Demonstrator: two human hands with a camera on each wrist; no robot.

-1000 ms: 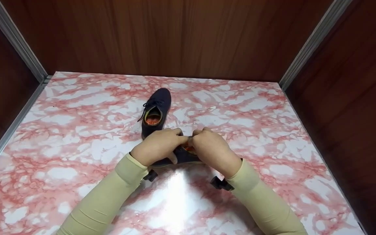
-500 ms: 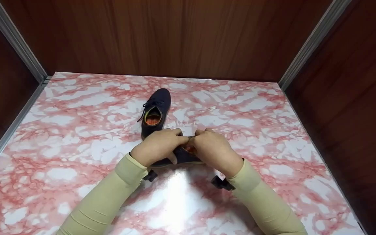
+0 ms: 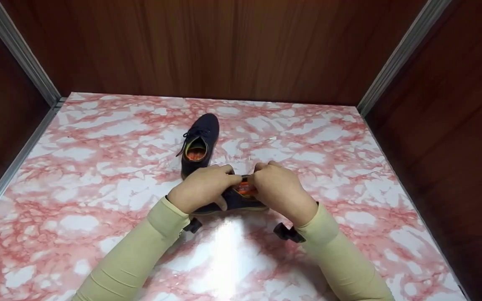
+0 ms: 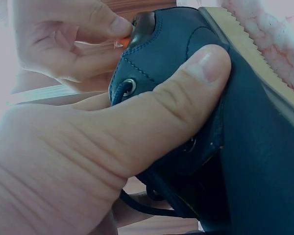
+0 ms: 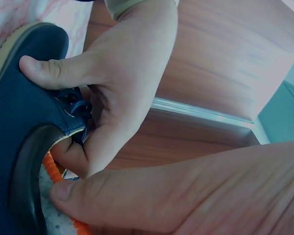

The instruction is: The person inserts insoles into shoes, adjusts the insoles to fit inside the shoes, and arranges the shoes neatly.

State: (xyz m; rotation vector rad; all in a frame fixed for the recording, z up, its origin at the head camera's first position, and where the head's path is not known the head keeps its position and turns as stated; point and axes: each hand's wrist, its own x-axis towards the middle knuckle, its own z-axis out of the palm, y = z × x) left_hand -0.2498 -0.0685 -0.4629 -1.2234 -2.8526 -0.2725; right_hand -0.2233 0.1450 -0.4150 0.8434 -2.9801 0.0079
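Observation:
A dark navy lace-up shoe [image 3: 239, 202] lies sideways across the tabletop in front of me, toe to the left. My left hand [image 3: 203, 186] grips it near the laces; its thumb [image 4: 206, 68] presses along the side in the left wrist view. In the right wrist view, the left index finger curls into the shoe's opening. My right hand [image 3: 280, 190], at the heel end, pinches an insole [image 5: 53, 171] with an orange edge and grey speckled face at that opening. Its fingers under the insole are hidden. The matching shoe [image 3: 207, 125] stands beyond, toe pointing away.
The red-and-white marbled tabletop [image 3: 329, 150] is bounded by a wood-grain back panel [image 3: 224, 50] and two side panels with metal corner strips. The far shoe's heel sits close behind my left hand.
My right hand has shifted slightly to the right, and more of the orange insole shows in the shoe opening. The left hand and the far shoe have stayed put.

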